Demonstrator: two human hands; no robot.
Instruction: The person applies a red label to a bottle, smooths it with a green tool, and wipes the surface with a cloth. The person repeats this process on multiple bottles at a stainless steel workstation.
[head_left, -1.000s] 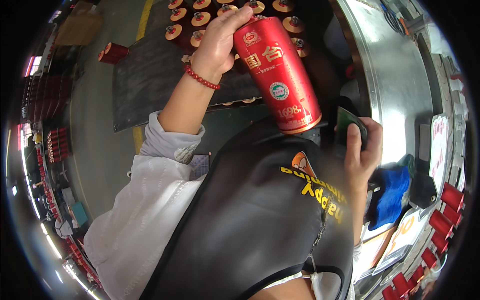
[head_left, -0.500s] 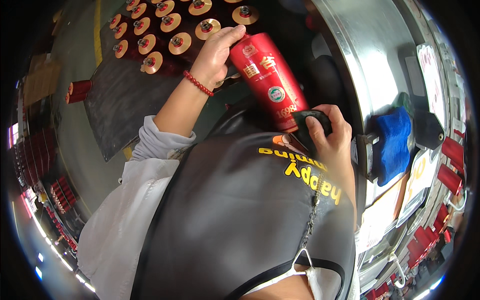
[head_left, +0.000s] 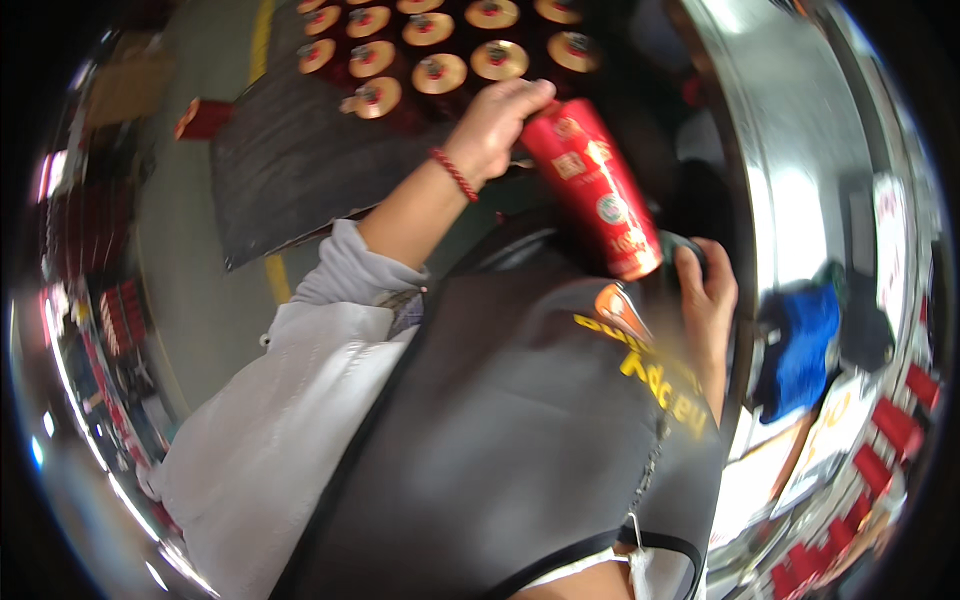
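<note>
A red bottle point(head_left: 592, 190) with gold print and a round pale emblem is tilted in front of my apron, its base toward my right. At its upper end, my left hand point(head_left: 495, 125), wearing a red bead bracelet, is closed round the neck, which the fingers hide. Beside the base, my right hand point(head_left: 710, 292) is bent round a dark cloth point(head_left: 682, 246), with its thumb toward the bottle. Only part of the cloth shows, and motion blurs it. Whether it touches the bottle is hard to see.
Several red bottles with gold disc-shaped shoulders point(head_left: 440, 73) stand in rows ahead on a dark mat point(head_left: 300, 170). Two red pieces point(head_left: 207, 118) lie at the mat's left edge. To the right runs a metal counter point(head_left: 795, 190) with a blue cloth point(head_left: 800, 350) beside it.
The dark cloth has shifted from the front of the bottle's base to its right side, and my right hand with it. The whole view has swung, so bottle and hands appear farther right.
</note>
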